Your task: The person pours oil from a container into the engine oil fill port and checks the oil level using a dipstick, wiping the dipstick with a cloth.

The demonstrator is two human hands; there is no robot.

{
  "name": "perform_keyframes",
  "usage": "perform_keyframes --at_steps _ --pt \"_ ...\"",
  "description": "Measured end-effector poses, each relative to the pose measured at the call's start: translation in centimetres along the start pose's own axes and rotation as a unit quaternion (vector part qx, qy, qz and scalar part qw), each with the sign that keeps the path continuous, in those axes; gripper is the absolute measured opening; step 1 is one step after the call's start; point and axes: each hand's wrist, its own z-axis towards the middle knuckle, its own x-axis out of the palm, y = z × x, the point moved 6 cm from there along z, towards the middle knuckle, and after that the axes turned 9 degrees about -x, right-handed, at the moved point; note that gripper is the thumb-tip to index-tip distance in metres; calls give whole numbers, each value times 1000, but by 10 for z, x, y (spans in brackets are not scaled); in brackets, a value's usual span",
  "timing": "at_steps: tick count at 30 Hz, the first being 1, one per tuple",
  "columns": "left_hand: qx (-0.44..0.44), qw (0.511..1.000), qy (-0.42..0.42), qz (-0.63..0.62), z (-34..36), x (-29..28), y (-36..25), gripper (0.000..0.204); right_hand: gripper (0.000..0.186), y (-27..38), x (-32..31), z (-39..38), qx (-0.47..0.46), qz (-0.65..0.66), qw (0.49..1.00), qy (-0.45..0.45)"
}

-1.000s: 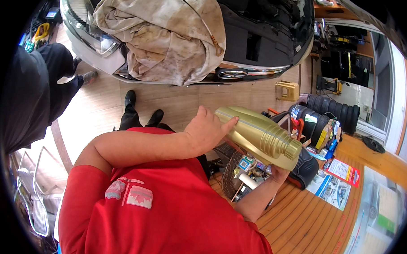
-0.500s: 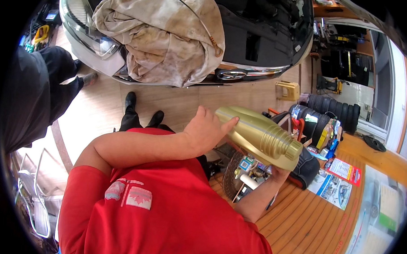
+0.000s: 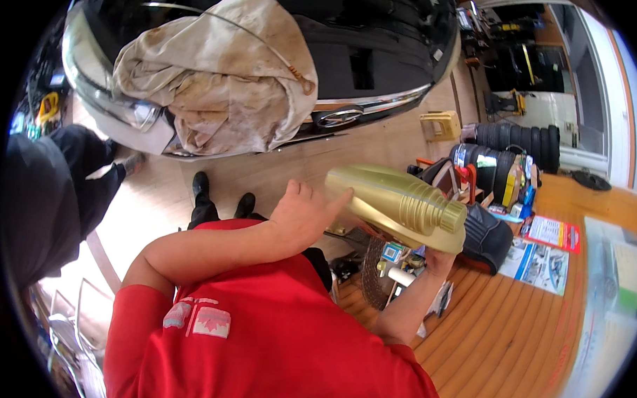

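Note:
A gold plastic oil bottle [image 3: 392, 201] with a ribbed neck and a screw cap [image 3: 452, 218] lies nearly on its side in the air before me, its capped end to the right. My left hand [image 3: 305, 211] grips it at the base end, some fingers hidden behind it. From below, my right hand [image 3: 439, 263] holds the bottle near the capped end; most of its fingers are out of sight. Beneath the bottle, a woven basket [image 3: 373, 274] with small items stands on the wooden-slat table [image 3: 468, 330].
Ahead is a car [image 3: 386, 82] with its hood up and a stained cloth [image 3: 217, 76] over its front. Another person's legs [image 3: 59, 197] are at the left. A dark bag [image 3: 487, 240], leaflets [image 3: 540, 266] and tyres [image 3: 510, 139] are to the right.
The view has shifted, so the car sits farther left and lower in the picture. Both hands keep hold of the oil bottle, which lies slightly flatter.

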Motion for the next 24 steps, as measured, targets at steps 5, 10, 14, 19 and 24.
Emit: perform_keyframes --at_steps 5,10,14,19,24 --pt "21 999 26 17 5 7 -4 74 107 -1 -21 -21 10 12 999 -34" --pt "43 995 91 -13 16 28 1 76 88 -31 -68 -80 34 65 994 -83" --pt "22 973 220 -61 1 47 41 72 65 -35 -71 -122 109 36 983 -146" --pt "11 952 306 -9 -26 81 99 76 60 1 -138 -246 214 -63 920 -323" --pt "-30 950 311 24 -12 79 121 74 47 24 -199 -364 248 -85 824 -502"
